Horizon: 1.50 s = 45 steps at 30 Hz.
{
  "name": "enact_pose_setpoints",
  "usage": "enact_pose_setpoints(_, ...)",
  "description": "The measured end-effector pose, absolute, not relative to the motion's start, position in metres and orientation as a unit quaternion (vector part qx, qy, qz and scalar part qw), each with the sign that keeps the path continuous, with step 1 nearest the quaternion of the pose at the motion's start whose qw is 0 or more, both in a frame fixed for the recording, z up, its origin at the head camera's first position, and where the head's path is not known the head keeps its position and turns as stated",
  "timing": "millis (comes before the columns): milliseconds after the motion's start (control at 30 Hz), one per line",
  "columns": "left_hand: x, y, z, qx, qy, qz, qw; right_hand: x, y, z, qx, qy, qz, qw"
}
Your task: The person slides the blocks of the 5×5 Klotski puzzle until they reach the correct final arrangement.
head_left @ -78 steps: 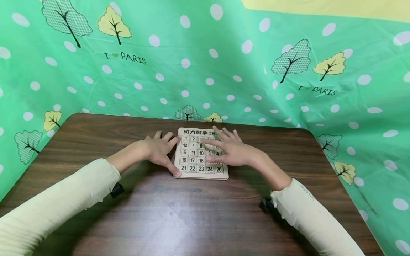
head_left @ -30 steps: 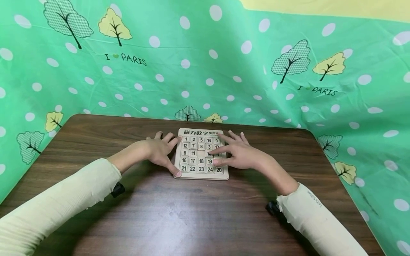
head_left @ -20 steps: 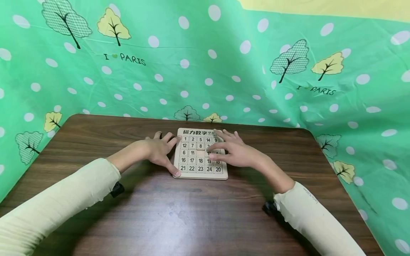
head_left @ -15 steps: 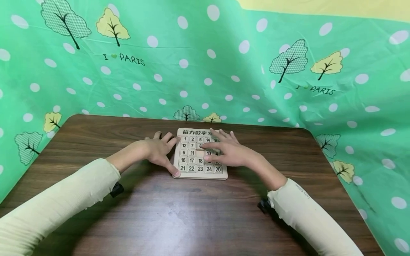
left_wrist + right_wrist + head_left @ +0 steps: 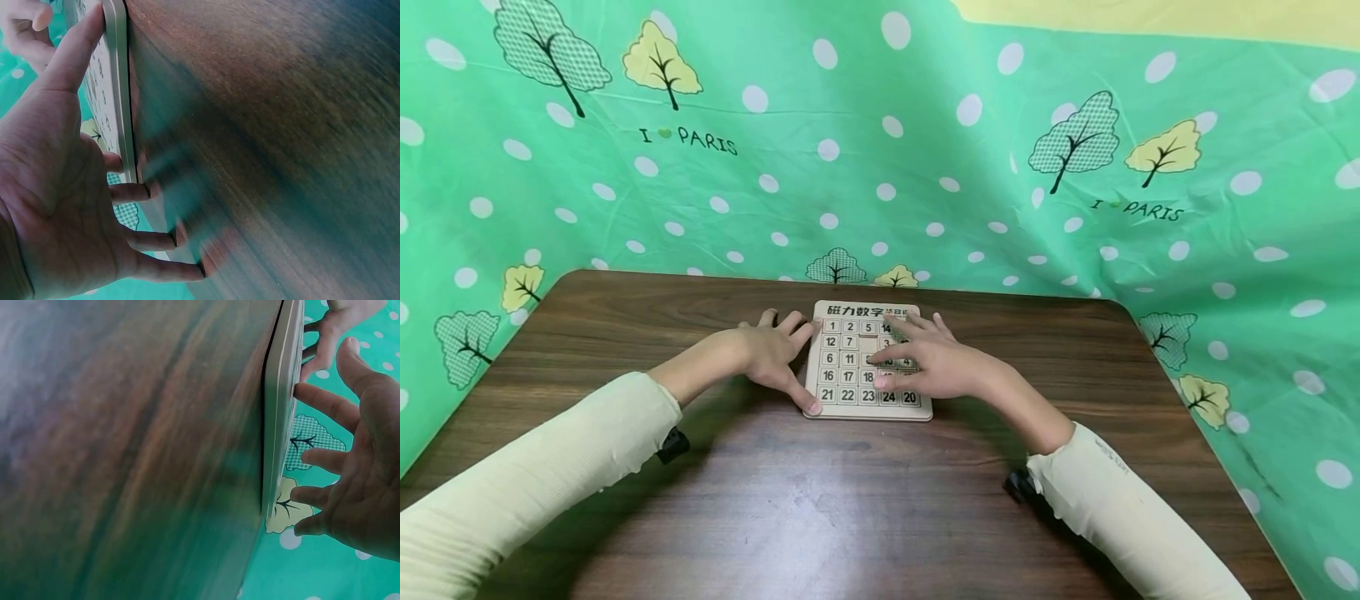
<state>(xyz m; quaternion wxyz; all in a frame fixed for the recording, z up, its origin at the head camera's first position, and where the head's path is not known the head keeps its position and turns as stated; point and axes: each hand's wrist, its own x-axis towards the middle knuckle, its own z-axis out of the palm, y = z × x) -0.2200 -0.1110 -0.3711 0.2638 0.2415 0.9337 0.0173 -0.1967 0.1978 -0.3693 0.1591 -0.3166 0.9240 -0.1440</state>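
Note:
A wooden sliding number puzzle with numbered square tiles and black characters along its top lies flat at the table's far side. My left hand is spread along its left edge, thumb on the lower left corner and index finger near the upper left. In the left wrist view the other fingertips of the left hand touch the table. My right hand reaches over the puzzle's right part, its index fingertip on a tile in the middle column, third row. Just above that tile is a bare slot. Right-hand fingers hide several tiles.
The puzzle rests on a dark brown wood-grain table. A green dotted cloth with printed trees hangs behind it and at both sides. Pale sleeves cover both forearms, with a black device below each wrist.
The 3 tile has gone up and the 10 tile right. Most recently the 8 tile has slid down one row under my right index finger. My left hand stays in place.

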Motion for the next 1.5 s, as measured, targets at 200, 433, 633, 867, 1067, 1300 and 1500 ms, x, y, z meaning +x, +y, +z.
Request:
enact_pose_setpoints(200, -0.220, -0.111, -0.371, 0.243, 0.933, 0.017, 0.266, -0.204, 0.196, -0.370, -0.313, 0.926, -0.152, 0.144)
enact_pose_setpoints(433, -0.220, -0.110, -0.372, 0.243, 0.933, 0.017, 0.264, -0.217, 0.192, -0.375, -0.291, 0.937, -0.124, 0.149)
enact_pose_setpoints(633, -0.220, -0.110, -0.371, 0.239, 0.933, 0.016, 0.269, -0.214, 0.192, -0.376, -0.296, 0.934, -0.128, 0.155)
enact_pose_setpoints(867, -0.220, -0.111, -0.371, 0.238, 0.933, 0.020, 0.269, -0.205, 0.190, -0.373, -0.306, 0.930, -0.135, 0.155)
enact_pose_setpoints(1067, -0.221, -0.111, -0.371, 0.239, 0.933, 0.020, 0.269, -0.208, 0.197, -0.368, -0.294, 0.935, -0.143, 0.135)
enact_pose_setpoints(1300, -0.221, -0.110, -0.371, 0.240, 0.932, 0.021, 0.271, -0.215, 0.209, -0.370, -0.272, 0.943, -0.142, 0.131)
enact_pose_setpoints(1500, -0.221, -0.111, -0.370, 0.238, 0.932, 0.020, 0.271, -0.218, 0.208, -0.372, -0.264, 0.946, -0.132, 0.135)
